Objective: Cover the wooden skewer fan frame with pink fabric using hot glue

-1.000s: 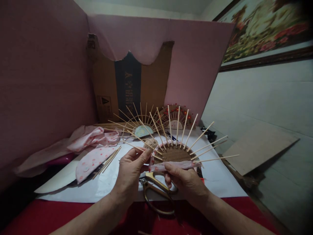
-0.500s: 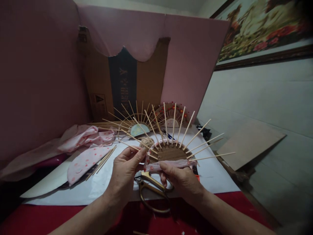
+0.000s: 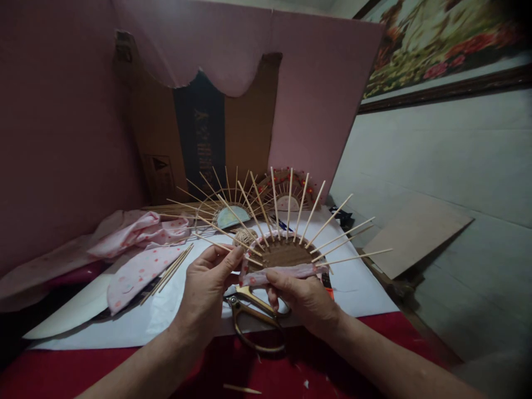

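Note:
A brown half-round cardboard piece [image 3: 288, 256] with several thin wooden sticks [image 3: 315, 213] fanning from its curved edge is held up between my hands. Dotted pink fabric [image 3: 286, 272] wraps its curved rim and straight lower edge. My left hand [image 3: 208, 280] is closed on the left corner, thumb against the edge near the lowest sticks. With thumb on top and fingers curled beneath, my right hand [image 3: 307, 296] pinches the fabric-covered lower edge; those fingertips are partly hidden. Brass-handled scissors [image 3: 260, 327] lie below the piece, blades mostly covered.
A twine ball [image 3: 245, 237] sits behind the piece. Farther back stand a stick fan with a light blue half-circle [image 3: 233, 216] and a red-beaded one [image 3: 286, 202]. At left lie loose sticks [image 3: 168, 272], a dotted half-round piece [image 3: 139, 274] and crumpled pink fabric [image 3: 133, 235].
The whole view has shifted slightly, so everything appears a little farther left. Both hands keep the same hold on the half-round piece.

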Demonstrator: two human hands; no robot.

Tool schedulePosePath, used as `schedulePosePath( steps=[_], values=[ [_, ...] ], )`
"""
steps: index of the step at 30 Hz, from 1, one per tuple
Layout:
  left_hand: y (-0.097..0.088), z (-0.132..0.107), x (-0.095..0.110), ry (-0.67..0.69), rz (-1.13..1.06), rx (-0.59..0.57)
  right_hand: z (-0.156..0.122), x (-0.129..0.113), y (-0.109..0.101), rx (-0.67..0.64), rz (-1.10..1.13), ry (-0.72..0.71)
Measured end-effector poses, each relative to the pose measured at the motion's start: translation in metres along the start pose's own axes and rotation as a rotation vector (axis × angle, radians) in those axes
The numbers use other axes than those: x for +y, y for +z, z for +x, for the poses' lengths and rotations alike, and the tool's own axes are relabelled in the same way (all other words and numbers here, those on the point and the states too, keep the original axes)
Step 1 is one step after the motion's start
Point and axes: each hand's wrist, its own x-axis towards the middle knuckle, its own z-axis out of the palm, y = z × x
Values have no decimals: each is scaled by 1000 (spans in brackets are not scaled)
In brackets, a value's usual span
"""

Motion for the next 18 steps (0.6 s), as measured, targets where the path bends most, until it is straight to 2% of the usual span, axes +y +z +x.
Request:
schedulePosePath(
  steps=[18],
  values=[
    [1,0,-1,11,-5,5,0,0,0,19,-7,-3]
  ],
)
